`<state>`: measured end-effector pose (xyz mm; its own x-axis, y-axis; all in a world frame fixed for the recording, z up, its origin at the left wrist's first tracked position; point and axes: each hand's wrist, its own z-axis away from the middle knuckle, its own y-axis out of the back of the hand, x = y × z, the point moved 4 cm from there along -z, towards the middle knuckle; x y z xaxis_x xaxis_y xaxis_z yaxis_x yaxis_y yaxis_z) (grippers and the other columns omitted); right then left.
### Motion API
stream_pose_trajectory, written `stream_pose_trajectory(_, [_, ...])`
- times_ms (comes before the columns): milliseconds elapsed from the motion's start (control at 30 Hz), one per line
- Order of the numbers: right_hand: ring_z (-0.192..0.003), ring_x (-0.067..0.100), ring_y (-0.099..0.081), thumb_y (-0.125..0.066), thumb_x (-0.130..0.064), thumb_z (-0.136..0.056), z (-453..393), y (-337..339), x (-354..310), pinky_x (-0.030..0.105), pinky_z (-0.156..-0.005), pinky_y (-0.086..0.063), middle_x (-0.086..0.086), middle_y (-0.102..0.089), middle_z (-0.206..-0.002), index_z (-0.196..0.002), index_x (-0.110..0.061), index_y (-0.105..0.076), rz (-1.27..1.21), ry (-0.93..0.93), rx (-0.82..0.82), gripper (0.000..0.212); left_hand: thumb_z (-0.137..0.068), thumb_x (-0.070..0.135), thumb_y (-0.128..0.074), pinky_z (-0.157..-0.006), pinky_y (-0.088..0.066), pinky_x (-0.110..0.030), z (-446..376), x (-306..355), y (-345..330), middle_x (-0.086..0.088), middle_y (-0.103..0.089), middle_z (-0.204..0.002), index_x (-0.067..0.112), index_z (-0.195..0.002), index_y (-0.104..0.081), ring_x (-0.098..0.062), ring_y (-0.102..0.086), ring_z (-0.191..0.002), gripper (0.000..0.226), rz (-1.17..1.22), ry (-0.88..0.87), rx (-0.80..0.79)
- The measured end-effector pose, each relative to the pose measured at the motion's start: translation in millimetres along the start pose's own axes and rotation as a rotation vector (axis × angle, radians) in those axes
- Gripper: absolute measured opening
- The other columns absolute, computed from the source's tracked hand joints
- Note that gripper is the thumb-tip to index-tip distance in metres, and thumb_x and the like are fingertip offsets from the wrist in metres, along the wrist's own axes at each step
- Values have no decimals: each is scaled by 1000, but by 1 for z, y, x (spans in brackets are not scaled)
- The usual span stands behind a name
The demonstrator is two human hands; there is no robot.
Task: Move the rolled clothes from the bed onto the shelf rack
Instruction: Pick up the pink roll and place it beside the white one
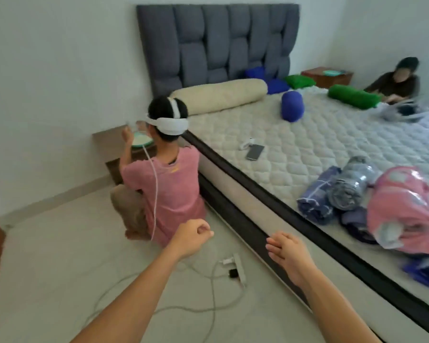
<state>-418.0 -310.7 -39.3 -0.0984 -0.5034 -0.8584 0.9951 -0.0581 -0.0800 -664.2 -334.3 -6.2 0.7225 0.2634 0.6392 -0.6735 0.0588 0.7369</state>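
Note:
Several rolled clothes lie in a pile near the bed's right edge: a dark blue patterned roll, a grey-blue roll and a big pink roll. The bed has a quilted white mattress. My left hand hovers over the floor with its fingers curled and nothing in it. My right hand is beside the bed frame, fingers straight and held together, empty. Both hands are well left of the pile. No shelf rack is in view.
A person in a pink shirt kneels on the floor by the bed's corner, wearing a white headset. A power strip and cables lie on the floor below my hands. A phone, cushions and a bolster lie on the bed. Another person sits beyond it.

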Motion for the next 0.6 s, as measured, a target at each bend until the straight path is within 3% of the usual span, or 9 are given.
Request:
stream_pose_trajectory(100, [-73,18,-59,-49,-13,-96,-5,114,-11,27,-66,-48,8,-62,-87,-95,-11,-58,-103,6,189,9,-88,24,-64,-76,-51,-29,-36,95,-82,0,-67,-79,12,-92,-70,-14,-61,-74,14,58,-123,-130])
stream_pose_trajectory(167, [-73,18,-59,-51,-13,-95,-4,176,-16,28,-68,-49,9,-62,-87,-98,-9,-58,-196,14,284,8,-89,26,-63,-79,-52,-33,-49,155,-129,2,-63,-74,17,-86,-64,-19,-65,-77,9,52,-196,-239])
stream_pose_trajectory(333, [-77,20,-60,-50,-12,-96,0,276,-26,30,-70,-49,11,-63,-89,-100,-8,-57,-323,42,445,9,-90,25,-63,-67,-53,-35,-70,259,-223,0,-61,-84,15,-94,-61,-15,-61,-74,11,198,-209,-452])
stream_pose_trajectory(433, [-69,18,-57,-50,-8,-94,-17,317,-44,28,-65,-47,10,-61,-82,-96,-7,-59,-302,80,503,9,-91,32,-60,-65,-48,-29,-81,301,-273,-2,-58,-100,15,-107,-55,-15,-59,-84,24,364,20,-588])
stream_pose_trajectory(600, [-64,16,-56,-51,-4,-92,-70,363,-85,24,-58,-47,8,-62,-78,-96,-7,-60,-201,116,566,10,-92,34,-58,-86,-47,-46,-106,347,-331,-12,-51,-124,12,-119,-53,-25,-55,-103,35,700,364,-773])
